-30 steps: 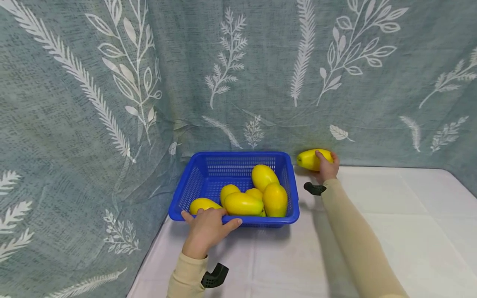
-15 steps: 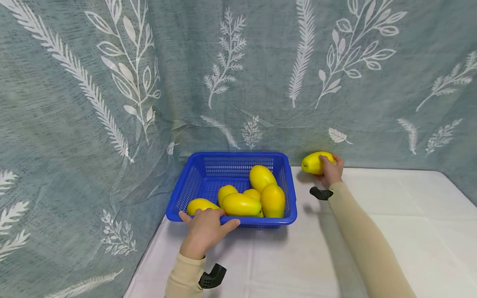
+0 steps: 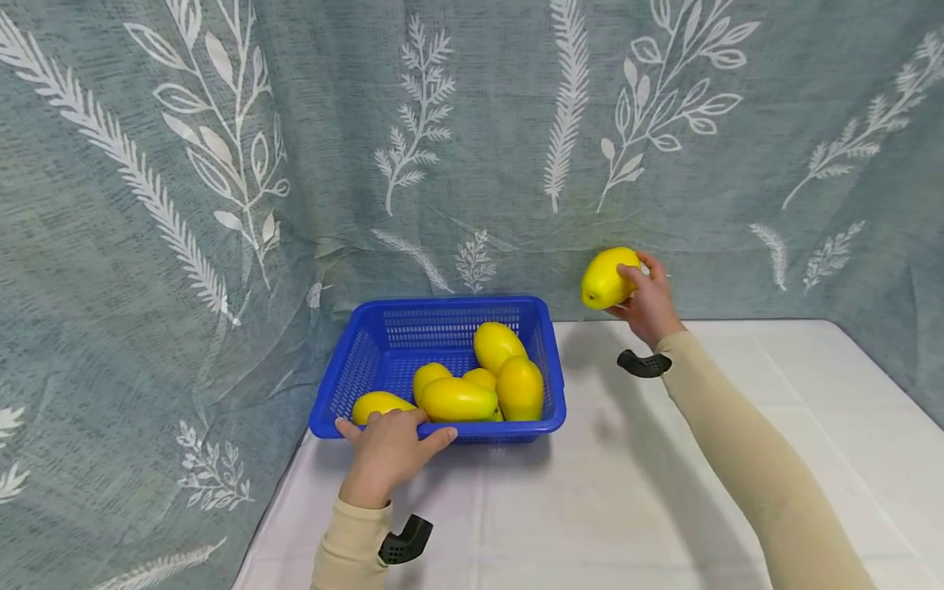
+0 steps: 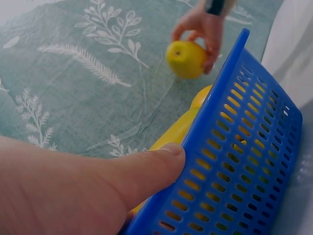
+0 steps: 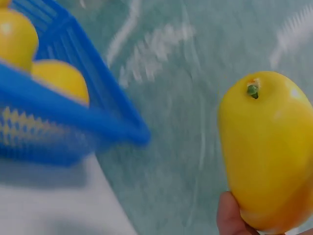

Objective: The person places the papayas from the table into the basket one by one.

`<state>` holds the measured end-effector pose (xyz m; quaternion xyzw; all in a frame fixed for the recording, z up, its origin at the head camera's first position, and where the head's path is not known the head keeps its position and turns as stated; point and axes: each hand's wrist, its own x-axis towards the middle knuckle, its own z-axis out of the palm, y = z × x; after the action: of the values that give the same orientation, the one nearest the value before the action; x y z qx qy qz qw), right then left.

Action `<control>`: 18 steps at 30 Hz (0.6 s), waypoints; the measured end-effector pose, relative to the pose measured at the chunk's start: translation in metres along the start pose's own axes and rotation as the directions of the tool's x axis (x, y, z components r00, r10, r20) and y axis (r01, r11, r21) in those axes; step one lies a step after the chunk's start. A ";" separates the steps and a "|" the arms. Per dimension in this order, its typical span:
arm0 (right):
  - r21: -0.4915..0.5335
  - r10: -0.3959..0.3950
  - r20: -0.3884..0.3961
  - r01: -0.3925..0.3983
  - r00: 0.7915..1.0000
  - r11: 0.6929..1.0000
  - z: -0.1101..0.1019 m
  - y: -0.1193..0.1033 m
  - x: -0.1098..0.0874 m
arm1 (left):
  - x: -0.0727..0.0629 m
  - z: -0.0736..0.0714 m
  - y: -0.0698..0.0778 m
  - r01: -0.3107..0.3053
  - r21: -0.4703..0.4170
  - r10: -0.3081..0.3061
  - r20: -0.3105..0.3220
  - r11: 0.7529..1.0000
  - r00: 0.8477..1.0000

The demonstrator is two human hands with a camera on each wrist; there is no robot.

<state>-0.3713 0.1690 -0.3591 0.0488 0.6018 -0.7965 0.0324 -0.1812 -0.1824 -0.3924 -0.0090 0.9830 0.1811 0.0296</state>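
In the head view, my right hand (image 3: 649, 299) grips a yellow mango (image 3: 608, 279) in the air, right of the basket and above the table's back edge. The right wrist view shows this mango (image 5: 269, 147) close up, a green stem stub at its top and one fingertip at its lower left. My left hand (image 3: 391, 452) holds the near rim of a blue plastic basket (image 3: 479, 428), its fingers over the edge. In the left wrist view the thumb (image 4: 151, 171) lies on the rim. Several mangoes (image 3: 457, 399) lie inside, mostly along the near and right sides.
A white cloth (image 3: 575, 500) covers the table under the basket. Behind and to the left hangs a grey-green curtain (image 3: 501, 147) with white leaf prints, close to the basket's far side. The back left of the basket floor (image 3: 391, 360) is bare.
My right hand has lifted the mango from the back of the table, and its near end now tips downward. The left hand stays on the basket rim. The head view has shifted slightly right.
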 end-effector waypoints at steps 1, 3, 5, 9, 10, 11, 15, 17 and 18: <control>-0.027 -0.014 0.019 0.015 1.000 1.000 0.006 -0.002 -0.002 | 0.000 0.000 0.000 -0.003 -0.001 0.003 0.000 1.000 1.000; -0.083 -0.035 0.056 0.040 0.998 0.996 0.019 -0.004 -0.005 | 0.000 0.000 0.000 -0.010 -0.001 0.010 -0.002 1.000 1.000; -0.136 -0.047 0.103 0.061 0.994 0.989 0.037 -0.003 -0.007 | 0.001 -0.001 -0.002 -0.010 0.003 0.010 -0.006 1.000 1.000; -0.271 -0.043 0.188 0.094 0.981 0.958 0.069 0.000 -0.011 | 0.000 -0.002 -0.003 -0.009 0.008 0.009 -0.008 1.000 1.000; -0.313 -0.039 0.193 0.099 0.980 0.945 0.076 0.002 -0.012 | 0.000 -0.001 -0.003 -0.008 0.008 0.008 -0.007 1.000 1.000; -0.356 -0.035 0.196 0.104 0.980 0.928 0.082 0.005 -0.013 | 0.000 -0.001 -0.003 -0.009 0.006 0.009 -0.008 1.000 1.000; -0.535 -0.029 0.165 0.114 0.986 0.837 0.104 0.017 -0.015 | 0.000 0.000 -0.001 -0.005 0.000 0.005 -0.006 1.000 1.000; -0.639 -0.045 0.156 0.136 0.987 0.757 0.112 0.023 -0.016 | 0.000 0.000 0.000 -0.007 0.000 0.007 -0.008 1.000 1.000; -0.693 -0.052 0.155 0.146 0.987 0.706 0.115 0.025 -0.016 | 0.000 0.000 0.000 -0.008 0.000 0.008 -0.009 1.000 1.000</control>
<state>-0.3567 0.0516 -0.3500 -0.0490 0.8577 -0.5100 0.0427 -0.1813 -0.1820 -0.3921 -0.0061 0.9832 0.1810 0.0244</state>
